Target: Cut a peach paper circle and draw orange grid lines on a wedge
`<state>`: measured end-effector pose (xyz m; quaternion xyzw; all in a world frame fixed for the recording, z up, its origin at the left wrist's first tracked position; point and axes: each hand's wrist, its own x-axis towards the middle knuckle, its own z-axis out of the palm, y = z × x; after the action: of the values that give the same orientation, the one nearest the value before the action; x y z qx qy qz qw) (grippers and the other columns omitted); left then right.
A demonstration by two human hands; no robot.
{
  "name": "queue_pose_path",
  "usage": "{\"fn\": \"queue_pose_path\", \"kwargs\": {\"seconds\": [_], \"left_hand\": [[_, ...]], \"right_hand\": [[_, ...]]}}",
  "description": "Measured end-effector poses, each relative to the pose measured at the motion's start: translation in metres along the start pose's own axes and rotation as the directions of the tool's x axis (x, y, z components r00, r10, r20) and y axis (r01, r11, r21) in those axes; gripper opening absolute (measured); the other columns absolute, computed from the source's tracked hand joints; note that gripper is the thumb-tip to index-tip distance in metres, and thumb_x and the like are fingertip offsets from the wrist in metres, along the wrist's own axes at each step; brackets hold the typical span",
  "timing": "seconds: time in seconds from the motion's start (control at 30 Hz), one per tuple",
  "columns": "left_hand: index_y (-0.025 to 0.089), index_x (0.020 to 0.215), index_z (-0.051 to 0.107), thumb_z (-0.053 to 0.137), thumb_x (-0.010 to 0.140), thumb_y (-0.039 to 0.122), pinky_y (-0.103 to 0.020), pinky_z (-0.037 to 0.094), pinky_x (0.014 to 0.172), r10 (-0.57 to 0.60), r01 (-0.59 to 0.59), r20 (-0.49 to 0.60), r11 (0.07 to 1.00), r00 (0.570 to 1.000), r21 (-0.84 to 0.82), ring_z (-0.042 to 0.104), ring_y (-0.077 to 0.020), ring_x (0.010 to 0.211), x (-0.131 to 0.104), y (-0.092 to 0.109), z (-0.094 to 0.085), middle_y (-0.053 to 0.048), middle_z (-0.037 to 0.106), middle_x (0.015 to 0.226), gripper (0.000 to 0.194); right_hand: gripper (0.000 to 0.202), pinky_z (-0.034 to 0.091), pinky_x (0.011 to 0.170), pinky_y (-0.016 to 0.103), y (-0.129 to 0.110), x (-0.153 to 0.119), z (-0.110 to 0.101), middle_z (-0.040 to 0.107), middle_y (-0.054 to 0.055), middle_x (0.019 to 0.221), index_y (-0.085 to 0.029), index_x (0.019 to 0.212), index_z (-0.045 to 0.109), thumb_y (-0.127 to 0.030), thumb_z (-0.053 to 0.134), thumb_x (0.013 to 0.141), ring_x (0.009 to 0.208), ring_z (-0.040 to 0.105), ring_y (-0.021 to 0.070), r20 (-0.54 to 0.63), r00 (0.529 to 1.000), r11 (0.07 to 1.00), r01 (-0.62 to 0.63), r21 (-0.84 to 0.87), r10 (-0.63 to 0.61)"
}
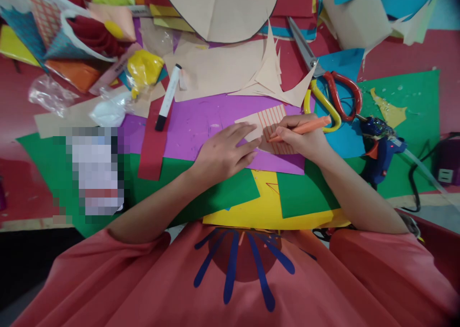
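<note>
A small beige paper piece [270, 121] with orange lines across its right part lies on the purple sheet [204, 118]. My right hand [305, 137] is closed round an orange marker [312, 124], whose tip meets the lined paper. Flat on the left part of that piece rests my left hand [228, 149], fingers spread and slightly bent, gripping nothing. A white marker with a black cap [168, 97] lies further left, partly over a red strip [153, 149].
Large scissors [323, 77] with red and yellow handles lie beyond my right hand. A blue glue gun [383, 152] and its cable are at the right. Beige offcuts [268, 73] lie ahead; plastic-wrapped clay [143, 70] and a blurred-out object [95, 169] are at the left.
</note>
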<state>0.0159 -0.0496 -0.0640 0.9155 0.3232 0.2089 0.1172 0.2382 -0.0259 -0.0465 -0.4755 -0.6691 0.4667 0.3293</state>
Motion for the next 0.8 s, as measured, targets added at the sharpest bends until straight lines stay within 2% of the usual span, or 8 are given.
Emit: {"fn": "queue_pose_path", "kwargs": {"seconds": [0.2,0.3,0.47,0.57,0.73,0.8], "left_hand": [[0.016,0.115,0.063,0.052,0.096,0.026,-0.043,0.051,0.102,0.008,-0.007,-0.050,1.000,0.999,0.021,0.059,-0.0273,0.123,-0.0020,0.0001,0.0011,-0.016,0.063,0.129,0.025],[0.015,0.121,0.062,0.051,0.097,0.027,-0.046,0.048,0.106,-0.032,0.032,-0.015,0.999,0.999,0.008,0.054,-0.0288,0.129,-0.0030,-0.0011,0.0018,-0.018,0.058,0.136,0.029],[0.021,0.123,0.062,0.050,0.097,0.029,-0.050,0.047,0.106,-0.068,0.069,0.041,0.997,0.997,-0.018,0.049,-0.0301,0.134,-0.0046,-0.0022,0.0020,-0.015,0.053,0.142,0.030],[0.022,0.120,0.065,0.050,0.097,0.029,-0.048,0.049,0.104,-0.073,0.073,0.034,0.997,0.997,0.009,0.051,-0.0296,0.132,-0.0042,-0.0016,0.0019,-0.015,0.055,0.140,0.028],[0.018,0.114,0.068,0.052,0.097,0.028,-0.046,0.053,0.098,-0.021,0.023,-0.050,0.999,0.999,0.041,0.057,-0.0312,0.126,-0.0020,-0.0004,0.0023,-0.020,0.061,0.132,0.026],[0.018,0.115,0.068,0.052,0.096,0.027,-0.046,0.052,0.099,-0.026,0.028,-0.043,0.999,0.999,0.044,0.056,-0.0310,0.127,-0.0018,-0.0002,0.0023,-0.019,0.061,0.133,0.026]], "right_hand": [[0.022,0.046,0.052,0.026,-0.0015,-0.0015,-0.0012,0.062,0.001,0.056,-0.019,0.059,0.063,-0.024,0.058,0.080,0.055,0.058,0.0129,-0.084,0.996,0.997,-0.038,0.074,0.044],[0.021,0.043,0.048,0.025,0.0005,-0.0031,0.0002,0.060,0.000,0.054,-0.018,0.064,0.065,-0.027,0.060,0.083,0.051,0.055,0.0118,-0.074,0.997,0.998,-0.031,0.060,0.035],[0.023,0.042,0.045,0.024,0.0006,-0.0037,0.0030,0.059,-0.002,0.051,-0.019,0.063,0.062,-0.028,0.062,0.084,0.046,0.052,0.0097,-0.054,0.998,0.999,-0.024,0.032,0.026],[0.023,0.043,0.044,0.023,-0.0007,-0.0034,0.0042,0.058,-0.002,0.049,-0.019,0.062,0.061,-0.027,0.061,0.084,0.045,0.052,0.0099,-0.059,0.998,0.999,-0.010,0.033,0.011],[0.022,0.044,0.046,0.024,-0.0003,-0.0031,0.0044,0.060,-0.001,0.051,-0.018,0.063,0.062,-0.027,0.061,0.083,0.048,0.055,0.0110,-0.044,0.999,0.999,-0.007,0.041,0.009],[0.021,0.044,0.046,0.024,0.0004,-0.0030,0.0042,0.061,-0.001,0.052,-0.018,0.063,0.062,-0.025,0.061,0.082,0.048,0.055,0.0110,-0.038,0.999,0.999,0.000,0.049,0.002]]}}
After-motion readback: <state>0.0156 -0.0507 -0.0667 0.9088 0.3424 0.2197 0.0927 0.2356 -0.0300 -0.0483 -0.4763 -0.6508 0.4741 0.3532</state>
